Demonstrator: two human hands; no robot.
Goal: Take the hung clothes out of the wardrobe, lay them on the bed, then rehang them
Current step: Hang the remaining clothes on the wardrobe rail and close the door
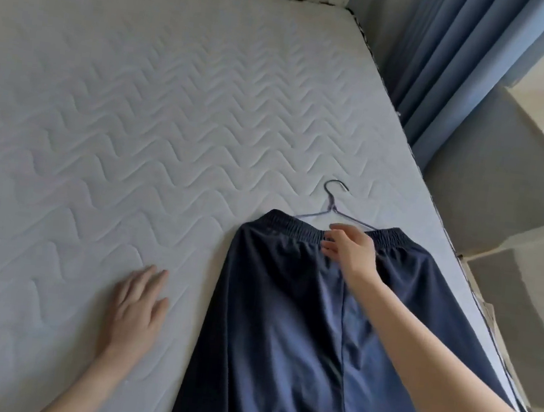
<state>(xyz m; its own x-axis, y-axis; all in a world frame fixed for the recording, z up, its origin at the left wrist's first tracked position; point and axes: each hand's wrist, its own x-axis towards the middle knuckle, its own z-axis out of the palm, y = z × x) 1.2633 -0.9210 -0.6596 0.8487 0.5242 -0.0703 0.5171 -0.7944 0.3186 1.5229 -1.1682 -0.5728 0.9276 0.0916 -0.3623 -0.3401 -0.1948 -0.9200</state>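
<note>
**Navy trousers on the bed, hanger at the waist**

The navy trousers [284, 325] lie spread on the quilted mattress [139, 106] near its right edge. A wire hanger [332, 202] pokes out of the elastic waistband [292, 226]. The right hand [352, 249] rests on the waistband, fingers bent; whether they pinch it I cannot tell. The left hand [137, 305] lies flat on the mattress beside the trousers, fingers straight, slightly apart

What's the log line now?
dark blue trousers: on wire hanger, on white quilted mattress; right hand: on waistband; left hand: flat on mattress
</note>
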